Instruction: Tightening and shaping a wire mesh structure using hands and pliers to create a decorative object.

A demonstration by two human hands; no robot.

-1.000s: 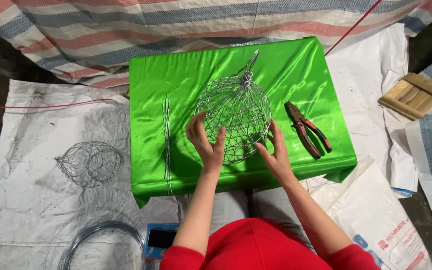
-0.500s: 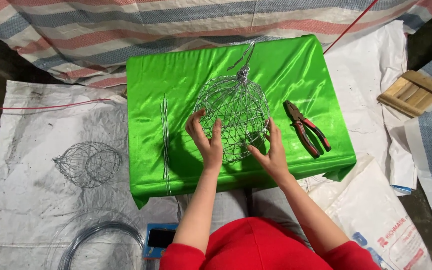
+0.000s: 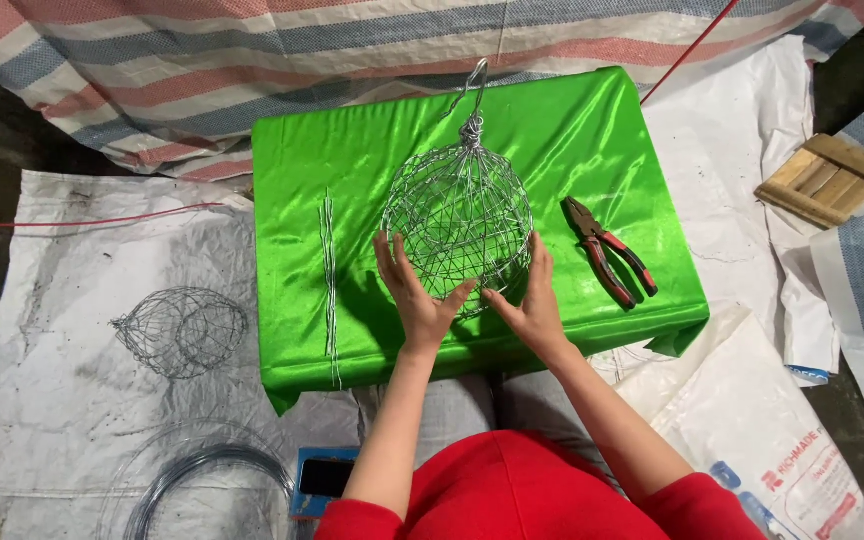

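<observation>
The wire basket [image 3: 458,225] lies at the middle of the green-covered table [image 3: 292,160], hook toward the far edge. The left hand [image 3: 414,296] and right hand [image 3: 527,300], fingers spread, cup its near rim on either side. Step in hand appears to be shaping the frame. Pliers [image 3: 607,250] lie toward the right edge, cut wire lengths [image 3: 329,270] toward the left.

A glossy bright green cloth [image 3: 372,160] is covering the surface; the wire cage [image 3: 459,215] is gleaming silver, the pliers [image 3: 607,250] are showing red-and-black handles — behind, a tarp [image 3: 202,60] is running in red, white and blue stripes.
</observation>
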